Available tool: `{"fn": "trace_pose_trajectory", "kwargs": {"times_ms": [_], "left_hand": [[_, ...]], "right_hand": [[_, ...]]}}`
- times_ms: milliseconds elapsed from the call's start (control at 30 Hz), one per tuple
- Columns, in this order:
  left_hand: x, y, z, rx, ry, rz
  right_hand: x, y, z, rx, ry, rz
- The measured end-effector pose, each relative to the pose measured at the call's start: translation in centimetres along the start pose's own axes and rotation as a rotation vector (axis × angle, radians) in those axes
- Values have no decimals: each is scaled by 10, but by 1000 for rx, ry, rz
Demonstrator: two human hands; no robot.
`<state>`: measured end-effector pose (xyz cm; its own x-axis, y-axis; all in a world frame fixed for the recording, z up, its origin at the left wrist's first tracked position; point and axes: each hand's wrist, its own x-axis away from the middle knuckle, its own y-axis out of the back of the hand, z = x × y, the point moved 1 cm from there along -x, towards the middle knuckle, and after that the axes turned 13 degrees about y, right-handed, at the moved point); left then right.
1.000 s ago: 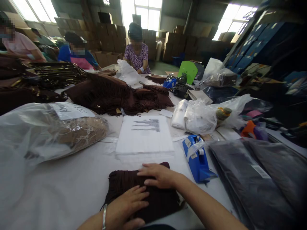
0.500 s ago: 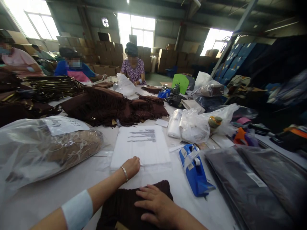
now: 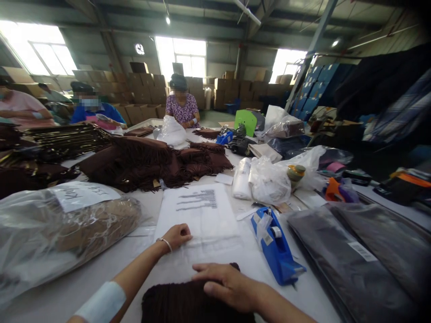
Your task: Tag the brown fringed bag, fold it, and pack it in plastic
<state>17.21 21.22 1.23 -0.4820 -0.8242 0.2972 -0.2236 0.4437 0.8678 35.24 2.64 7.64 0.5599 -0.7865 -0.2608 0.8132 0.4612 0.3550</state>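
A stack of clear plastic bags with printed text [image 3: 198, 211] lies flat on the white table. My left hand [image 3: 175, 237] is at the near left edge of this stack, its fingers pinched together on the edge of the top bag. Close to me lies a folded dark brown fringed piece [image 3: 188, 303], partly cut off by the bottom of the view. Over its upper right part rests my right hand [image 3: 229, 283], palm down with the fingers stretched out.
A blue tape dispenser [image 3: 278, 246] stands right of the bags, beside dark packaged items [image 3: 346, 255]. At left lies a big filled plastic bag [image 3: 97, 224]. Brown fringed pieces [image 3: 151, 161] are heaped behind. Several people sit across the table.
The view has tilted up slightly. My left hand has drawn the near edge of the top bag a little toward me and left. My right hand has shifted slightly on the brown piece.
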Motion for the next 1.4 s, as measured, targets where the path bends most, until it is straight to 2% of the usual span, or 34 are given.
{"fn": "trace_pose_trajectory", "kwargs": {"times_ms": [67,133,267,367,467,600,700,767,833,900,967,1033,1100,1200,1333,1400], "left_hand": [[0,0,0,24,5,-15],[1,1,-4,34,-1,-41],[5,7,-19,74,4,-118],[7,10,-28,115,35,-168],[6,15,-31,118,41,-173],[0,34,-26,84,100,-242],[-1,45,-28,16,169,-328],[5,46,-36,-50,167,-354],[14,42,-48,-115,133,-373],[24,35,-59,-165,83,-392],[34,28,-67,-197,32,-390],[44,23,-69,-214,-16,-357],[55,21,-63,-210,-40,-310],[76,28,-37,-156,19,-288],[110,40,19,23,277,-400],[123,35,41,165,425,-424]], "right_hand": [[-9,9,-8,-12,-45,-117],[-17,14,-29,-39,-170,-238],[-38,11,-78,-194,-449,-333],[-59,8,-99,-253,-487,-443],[-74,10,-110,-252,-517,-586],[-74,19,-119,-180,-595,-660],[-66,19,-108,-118,-630,-563],[-62,15,-86,-108,-635,-420],[-61,11,-57,11,-557,-332],[-67,14,-29,380,-365,-330],[-74,23,-14,810,-227,-301],[-77,35,-18,996,-268,-211],[-70,48,-34,974,-375,-150],[-37,61,-54,940,-446,-188],[21,57,-64,934,-502,-360],[42,48,-74,749,-487,-566]]}}
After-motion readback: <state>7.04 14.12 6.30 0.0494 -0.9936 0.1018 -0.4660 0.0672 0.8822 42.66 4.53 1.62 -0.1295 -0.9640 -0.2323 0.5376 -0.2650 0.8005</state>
